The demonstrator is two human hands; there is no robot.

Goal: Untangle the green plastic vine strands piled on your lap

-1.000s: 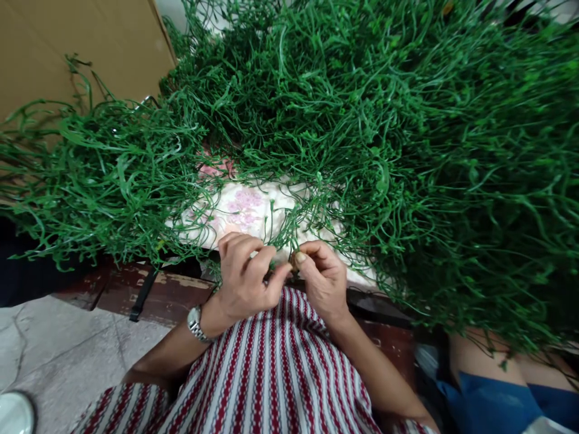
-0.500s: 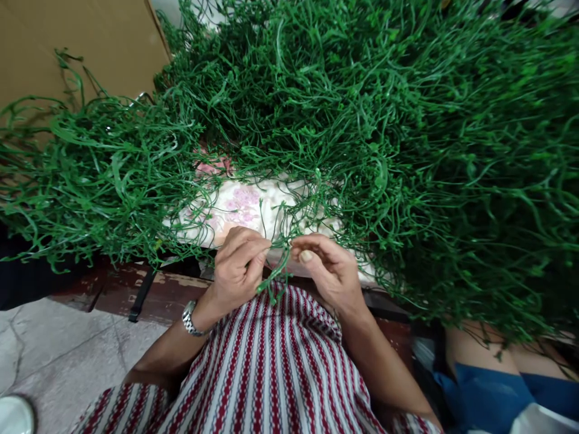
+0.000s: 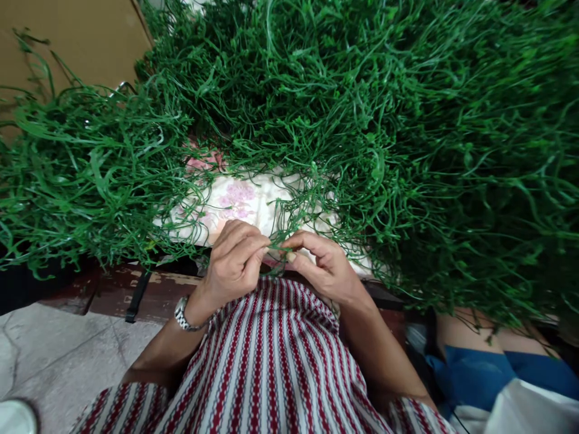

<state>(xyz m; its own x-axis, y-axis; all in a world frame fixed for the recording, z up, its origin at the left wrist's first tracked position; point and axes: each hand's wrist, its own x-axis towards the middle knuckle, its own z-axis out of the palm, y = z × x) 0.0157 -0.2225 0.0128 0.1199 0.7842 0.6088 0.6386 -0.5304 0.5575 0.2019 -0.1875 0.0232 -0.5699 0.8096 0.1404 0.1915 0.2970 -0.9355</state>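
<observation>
1. The left hand, at 8 o'clock from centre, has thumb and finger pinched together on a thin green stem.
2. The stem lies just below centre, at 6 o'clock, bridging the two hands.
3. The right hand, towards 4 o'clock, brings thumb and forefinger to the stem's other end; whether they clamp it, I cannot tell.
4. A light fingertip pinch, with the left hand as anchor, should suit so slender a piece; pulling hard might crease it.
5. Beyond the hands, a patterned cloth shows between tangled green stems: a large heap from 12 to 3, a smaller clump towards 9.
6. Chipped red-brown wood and pale floor lie at 8, cardboard at 10, another person's blue-clad legs at 4.
</observation>
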